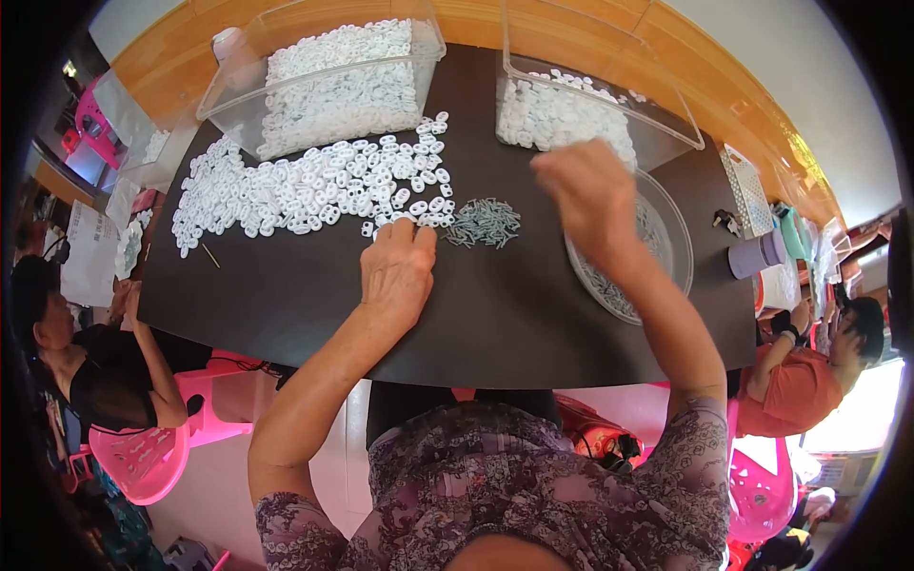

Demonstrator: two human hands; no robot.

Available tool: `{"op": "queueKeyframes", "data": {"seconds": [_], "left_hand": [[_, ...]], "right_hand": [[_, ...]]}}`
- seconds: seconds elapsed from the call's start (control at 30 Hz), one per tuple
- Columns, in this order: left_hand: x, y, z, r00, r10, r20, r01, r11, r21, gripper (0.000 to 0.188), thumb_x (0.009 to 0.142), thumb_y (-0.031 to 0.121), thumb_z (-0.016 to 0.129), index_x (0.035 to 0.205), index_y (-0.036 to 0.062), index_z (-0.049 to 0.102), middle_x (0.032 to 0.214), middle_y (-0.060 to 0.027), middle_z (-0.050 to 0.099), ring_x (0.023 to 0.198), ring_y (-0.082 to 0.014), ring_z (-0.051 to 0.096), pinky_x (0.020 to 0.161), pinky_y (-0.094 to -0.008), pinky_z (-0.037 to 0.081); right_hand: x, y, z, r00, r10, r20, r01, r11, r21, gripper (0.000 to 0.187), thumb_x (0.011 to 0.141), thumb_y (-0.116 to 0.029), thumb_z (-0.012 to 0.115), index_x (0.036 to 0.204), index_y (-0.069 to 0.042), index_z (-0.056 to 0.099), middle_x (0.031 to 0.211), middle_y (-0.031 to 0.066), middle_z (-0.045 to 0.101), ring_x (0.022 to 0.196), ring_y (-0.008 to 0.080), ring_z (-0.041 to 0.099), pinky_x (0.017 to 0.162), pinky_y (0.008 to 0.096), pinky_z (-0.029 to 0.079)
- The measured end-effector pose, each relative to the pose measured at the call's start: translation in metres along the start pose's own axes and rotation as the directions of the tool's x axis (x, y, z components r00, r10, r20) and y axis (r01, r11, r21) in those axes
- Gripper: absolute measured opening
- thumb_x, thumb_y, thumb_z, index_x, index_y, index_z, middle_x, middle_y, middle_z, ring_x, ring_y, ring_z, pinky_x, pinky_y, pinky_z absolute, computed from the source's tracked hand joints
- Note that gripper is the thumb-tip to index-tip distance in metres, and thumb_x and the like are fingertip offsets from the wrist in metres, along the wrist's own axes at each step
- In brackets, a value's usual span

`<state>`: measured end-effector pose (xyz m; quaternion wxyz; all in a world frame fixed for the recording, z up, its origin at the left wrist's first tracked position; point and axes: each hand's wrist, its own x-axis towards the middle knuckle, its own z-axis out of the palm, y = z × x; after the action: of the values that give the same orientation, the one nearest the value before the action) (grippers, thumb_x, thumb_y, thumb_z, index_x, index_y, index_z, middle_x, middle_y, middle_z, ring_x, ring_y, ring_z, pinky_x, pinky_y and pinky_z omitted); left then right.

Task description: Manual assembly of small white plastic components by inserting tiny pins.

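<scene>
My left hand (398, 266) rests at the near right edge of a spread of small white oval plastic pieces with two holes (314, 186). Its fingers are bent down among the pieces, and whatever lies under the fingertips is hidden. Just right of it is a small heap of short grey pins (484, 223). My right hand (595, 195) is raised between that heap and a round clear tub of grey pins (678, 249), in front of the right bin. Its fingers are curled together and slightly blurred; anything inside them cannot be seen.
Two clear plastic bins (328, 86) (609, 100) of white pieces stand along the far side of the dark table (457, 333). A thin stick (210, 256) lies at left, a lilac cup (757, 255) at right. People sit on both sides, near pink chairs (143, 462).
</scene>
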<state>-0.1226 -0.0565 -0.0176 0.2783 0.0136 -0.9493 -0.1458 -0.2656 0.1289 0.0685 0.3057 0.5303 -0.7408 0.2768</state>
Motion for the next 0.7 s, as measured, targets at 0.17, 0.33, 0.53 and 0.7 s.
{"op": "queueKeyframes", "data": {"seconds": [0.17,0.33,0.53,0.7], "left_hand": [[0.006,-0.003,0.0,1.0,0.004,0.022,-0.003,1.0,-0.028,0.015,0.068,0.004,0.067,0.073,0.0032,0.053,0.074,-0.0121,0.052,0.071,-0.0291,0.057,0.056,-0.0393,0.048],[0.001,-0.004,-0.005,1.0,-0.023,-0.008,0.023,0.998,-0.052,0.017,0.068,0.006,0.07,0.074,0.0033,0.055,0.073,-0.0121,0.053,0.069,-0.0293,0.057,0.058,-0.0405,0.047],[-0.008,-0.003,-0.011,0.999,-0.021,0.024,0.022,0.999,-0.025,0.013,0.071,0.006,0.068,0.075,0.0033,0.055,0.074,-0.0118,0.053,0.069,-0.0292,0.057,0.057,-0.0403,0.046],[-0.016,-0.006,-0.019,0.993,-0.091,-0.073,0.078,0.982,-0.175,0.007,0.076,0.005,0.063,0.076,0.0029,0.056,0.071,-0.0122,0.055,0.066,-0.0297,0.057,0.057,-0.0378,0.046]], "right_hand": [[-0.041,-0.022,0.009,0.964,0.142,0.227,-0.176,0.975,0.138,0.012,0.069,-0.001,0.068,0.08,-0.004,0.064,0.073,0.0086,0.059,0.071,0.0275,0.054,0.063,0.0358,0.045],[-0.045,-0.031,0.018,0.959,0.12,0.258,-0.149,0.984,0.094,0.016,0.068,0.0,0.067,0.083,-0.006,0.065,0.072,0.0079,0.056,0.071,0.0274,0.052,0.063,0.036,0.044],[-0.043,-0.048,0.051,0.949,0.009,0.316,-0.02,0.999,0.031,0.017,0.067,0.0,0.064,0.082,-0.009,0.067,0.073,0.0061,0.054,0.072,0.0254,0.05,0.062,0.0364,0.041],[-0.037,-0.051,0.065,0.954,0.009,0.298,-0.033,0.997,0.075,0.016,0.066,-0.001,0.064,0.08,-0.009,0.067,0.072,0.0064,0.053,0.072,0.0248,0.05,0.062,0.0356,0.041]]}}
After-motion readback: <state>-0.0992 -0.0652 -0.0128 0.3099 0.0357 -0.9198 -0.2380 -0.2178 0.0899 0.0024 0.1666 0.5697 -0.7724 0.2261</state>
